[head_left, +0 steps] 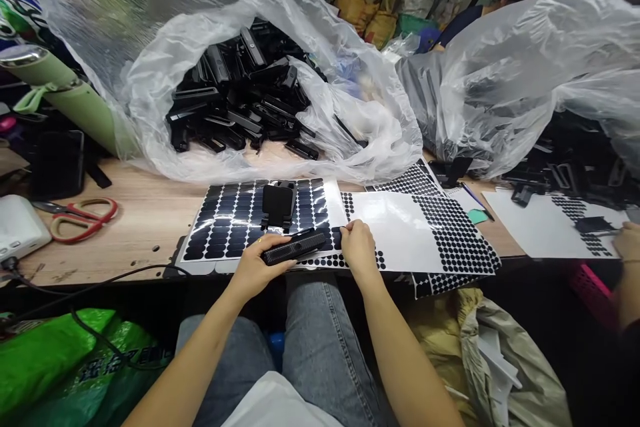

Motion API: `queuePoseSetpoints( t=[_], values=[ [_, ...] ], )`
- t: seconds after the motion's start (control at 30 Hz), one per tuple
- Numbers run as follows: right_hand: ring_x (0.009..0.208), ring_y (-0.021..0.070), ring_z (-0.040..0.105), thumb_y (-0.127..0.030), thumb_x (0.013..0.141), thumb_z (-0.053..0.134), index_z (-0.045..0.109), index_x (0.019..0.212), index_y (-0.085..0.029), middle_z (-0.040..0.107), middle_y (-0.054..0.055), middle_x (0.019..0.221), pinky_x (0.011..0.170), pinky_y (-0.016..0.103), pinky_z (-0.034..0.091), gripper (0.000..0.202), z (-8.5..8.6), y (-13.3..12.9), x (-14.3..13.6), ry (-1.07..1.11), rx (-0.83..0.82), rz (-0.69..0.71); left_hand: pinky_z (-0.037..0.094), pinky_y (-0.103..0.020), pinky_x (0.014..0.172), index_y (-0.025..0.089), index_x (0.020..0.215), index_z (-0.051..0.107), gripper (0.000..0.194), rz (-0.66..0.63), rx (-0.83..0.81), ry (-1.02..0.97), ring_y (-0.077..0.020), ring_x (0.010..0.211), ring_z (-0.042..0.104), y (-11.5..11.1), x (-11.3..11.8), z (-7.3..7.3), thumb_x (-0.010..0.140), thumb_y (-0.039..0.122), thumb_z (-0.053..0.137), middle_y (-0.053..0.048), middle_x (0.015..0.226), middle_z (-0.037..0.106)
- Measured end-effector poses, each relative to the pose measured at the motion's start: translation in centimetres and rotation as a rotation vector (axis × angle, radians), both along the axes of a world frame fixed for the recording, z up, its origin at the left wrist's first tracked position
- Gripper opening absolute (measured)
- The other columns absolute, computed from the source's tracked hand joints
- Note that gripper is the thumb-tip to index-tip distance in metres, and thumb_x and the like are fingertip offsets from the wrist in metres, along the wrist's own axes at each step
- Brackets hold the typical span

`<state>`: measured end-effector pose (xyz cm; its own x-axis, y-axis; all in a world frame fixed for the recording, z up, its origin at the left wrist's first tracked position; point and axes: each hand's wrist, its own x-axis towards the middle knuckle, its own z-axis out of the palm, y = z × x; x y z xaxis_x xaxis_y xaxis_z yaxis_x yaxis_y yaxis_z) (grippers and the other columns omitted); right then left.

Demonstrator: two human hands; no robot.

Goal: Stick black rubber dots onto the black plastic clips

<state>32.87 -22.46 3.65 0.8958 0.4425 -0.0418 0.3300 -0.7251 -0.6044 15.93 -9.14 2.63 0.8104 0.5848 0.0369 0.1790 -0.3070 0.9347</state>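
Observation:
My left hand (256, 265) is closed around a long black plastic part (296, 247) with a textured face, held just above the table's front edge. Beside its right end, my right hand (360, 248) pinches a small dark sticker (337, 238) between thumb and fingertips. Under both hands lies a white sheet with rows of dark rectangular stickers (213, 220). A black folding stand (279, 203) rests on that sheet, beyond my left hand. To the right are white sheets with round black stickers (457, 240).
A clear plastic bag (165, 47) of black parts (250, 107) stands behind the sheets. Red-handled scissors (85, 219), a phone (57, 163) and a white device (21, 230) with a cable lie left. Another bag (505, 67) and another person's hand (627, 240) are at right.

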Motion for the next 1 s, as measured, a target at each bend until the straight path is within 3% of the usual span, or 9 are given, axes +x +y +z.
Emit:
queuePoseSetpoints(
  t=[0.17, 0.27, 0.4, 1.0],
  values=[
    [0.068, 0.0173, 0.052, -0.036, 0.08, 0.046, 0.052, 0.075, -0.02, 0.057, 0.004, 0.075, 0.066, 0.03, 0.041, 0.018, 1.5, -0.5, -2.2, 0.224, 0.323, 0.101, 0.039, -0.039, 0.095, 0.021, 0.098, 0.064, 0.039, -0.008, -0.017, 0.002, -0.0221, 0.101, 0.056, 0.1, 0.0, 0.2, 0.062, 0.035, 0.071, -0.006, 0.105, 0.061],
    [0.074, 0.0148, 0.053, -0.037, 0.077, 0.05, 0.054, 0.074, -0.019, 0.058, 0.003, 0.089, 0.07, 0.028, 0.042, 0.018, 1.8, 0.1, -4.6, 0.411, 0.481, 0.287, 0.04, -0.038, 0.094, 0.021, 0.099, 0.064, 0.04, -0.025, -0.008, -0.026, -0.0219, 0.1, 0.056, 0.0, 0.0, 0.0, 0.062, 0.033, 0.072, -0.006, 0.104, 0.061],
    [0.086, 0.0152, 0.052, -0.03, 0.076, 0.051, 0.055, 0.069, -0.018, 0.052, 0.006, 0.107, 0.079, 0.03, 0.041, 0.014, 1.6, 1.5, -6.7, 0.451, 0.458, 0.37, 0.042, -0.037, 0.09, 0.02, 0.099, 0.063, 0.038, -0.039, 0.018, -0.084, -0.0208, 0.097, 0.056, -0.1, -0.1, -0.4, 0.063, 0.029, 0.071, -0.007, 0.101, 0.061],
    [0.079, 0.0149, 0.053, -0.027, 0.077, 0.05, 0.055, 0.069, -0.018, 0.046, 0.008, 0.107, 0.079, 0.034, 0.045, 0.014, 1.5, 2.3, -8.1, 0.399, 0.38, 0.284, 0.041, -0.037, 0.091, 0.02, 0.098, 0.064, 0.034, -0.037, 0.062, -0.086, -0.0212, 0.099, 0.056, -0.3, -0.4, -0.4, 0.065, 0.027, 0.069, -0.007, 0.101, 0.061]
  ],
)
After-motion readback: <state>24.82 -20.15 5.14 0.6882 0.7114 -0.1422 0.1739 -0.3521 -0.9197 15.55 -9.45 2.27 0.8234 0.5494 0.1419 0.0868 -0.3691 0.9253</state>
